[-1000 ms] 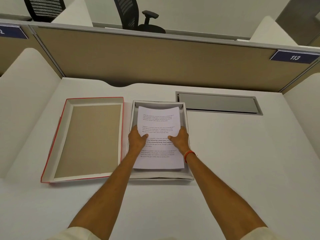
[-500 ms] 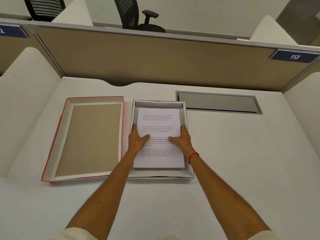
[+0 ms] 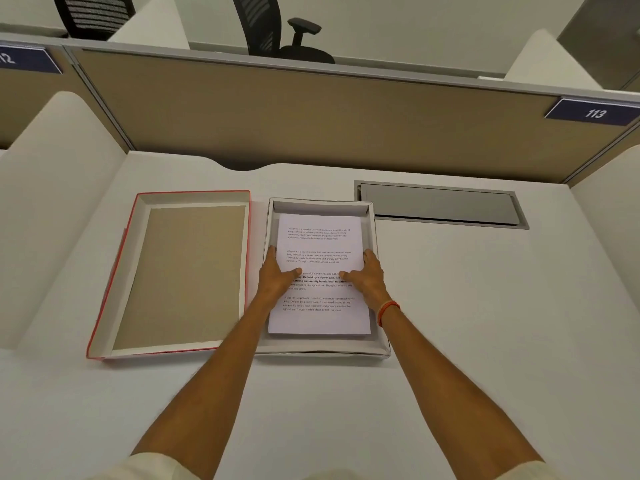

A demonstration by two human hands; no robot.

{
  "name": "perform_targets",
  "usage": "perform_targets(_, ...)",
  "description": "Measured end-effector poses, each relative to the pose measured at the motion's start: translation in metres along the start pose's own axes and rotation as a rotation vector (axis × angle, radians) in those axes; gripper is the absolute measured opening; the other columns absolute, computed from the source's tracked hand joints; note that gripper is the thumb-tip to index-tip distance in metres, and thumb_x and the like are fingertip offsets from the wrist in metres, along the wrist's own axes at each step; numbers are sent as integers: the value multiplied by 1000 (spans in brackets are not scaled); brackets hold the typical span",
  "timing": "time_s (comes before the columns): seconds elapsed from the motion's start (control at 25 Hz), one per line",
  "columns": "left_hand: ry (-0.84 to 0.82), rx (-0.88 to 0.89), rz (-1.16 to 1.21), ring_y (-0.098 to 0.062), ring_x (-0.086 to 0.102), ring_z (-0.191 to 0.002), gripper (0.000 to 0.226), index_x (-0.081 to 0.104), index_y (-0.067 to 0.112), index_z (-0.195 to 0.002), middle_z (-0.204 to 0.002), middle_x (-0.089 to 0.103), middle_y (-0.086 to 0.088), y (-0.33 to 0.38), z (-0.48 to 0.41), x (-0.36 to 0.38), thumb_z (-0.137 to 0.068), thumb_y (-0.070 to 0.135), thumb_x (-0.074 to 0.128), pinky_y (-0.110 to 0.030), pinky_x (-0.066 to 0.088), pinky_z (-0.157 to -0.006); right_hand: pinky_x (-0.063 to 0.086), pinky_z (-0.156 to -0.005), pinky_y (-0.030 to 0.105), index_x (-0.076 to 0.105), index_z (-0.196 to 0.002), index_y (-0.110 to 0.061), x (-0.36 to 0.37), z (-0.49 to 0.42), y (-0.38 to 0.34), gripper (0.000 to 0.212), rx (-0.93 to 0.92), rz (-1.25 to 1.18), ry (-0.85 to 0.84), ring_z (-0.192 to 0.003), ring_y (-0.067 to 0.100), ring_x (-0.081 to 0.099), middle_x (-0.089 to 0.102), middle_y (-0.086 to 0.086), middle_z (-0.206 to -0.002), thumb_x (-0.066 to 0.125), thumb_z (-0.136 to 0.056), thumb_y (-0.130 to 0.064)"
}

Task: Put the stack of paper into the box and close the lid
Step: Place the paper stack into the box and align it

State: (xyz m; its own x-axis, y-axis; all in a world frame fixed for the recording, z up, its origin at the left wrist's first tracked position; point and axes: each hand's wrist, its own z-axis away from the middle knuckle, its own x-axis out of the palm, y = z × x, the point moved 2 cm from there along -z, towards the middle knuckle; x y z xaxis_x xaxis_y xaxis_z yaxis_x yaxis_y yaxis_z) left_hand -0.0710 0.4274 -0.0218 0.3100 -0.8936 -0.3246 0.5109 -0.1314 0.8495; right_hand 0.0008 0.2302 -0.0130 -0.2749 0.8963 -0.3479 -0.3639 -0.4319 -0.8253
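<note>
The stack of paper (image 3: 319,242), white sheets with printed text, lies flat inside the shallow white box (image 3: 322,350) at the desk's middle. My left hand (image 3: 277,276) holds the stack's left edge, its thumb on the top sheet and its fingers down the side. On the right edge my right hand (image 3: 370,276), with an orange wristband, grips the same way. The lid (image 3: 180,271), red outside and brown inside, lies open side up just left of the box, touching it.
A grey cable hatch (image 3: 440,206) is set into the white desk (image 3: 485,323) right of the box. A tan partition (image 3: 311,112) closes the far side, with white side dividers (image 3: 52,188) left and right. Office chairs stand beyond.
The stack, bowed and lifted at its far end a second ago, has come down flat into the box. Both hands lowered with it and stayed on its edges.
</note>
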Motion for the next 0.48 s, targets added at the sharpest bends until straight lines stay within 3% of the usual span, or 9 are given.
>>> perform_targets(0.28,10,18,16,-31,55,-125,70,36,8,-139,-139,54,-12,0,1,2,-81,8,75,-46,49,-103,52,-97,42,41,-131,-5,0,2,-1,66,-19,15,-7,-118,33,58,56,15,-132,78,-76,-2)
perform_targets(0.48,17,11,19,-32,55,-125,70,36,10,-139,-139,53,-13,1,3,3,-81,8,75,-51,49,-103,52,-96,42,41,-130,-6,0,2,0,66,-18,24,-6,-117,33,58,56,15,-131,79,-76,-2)
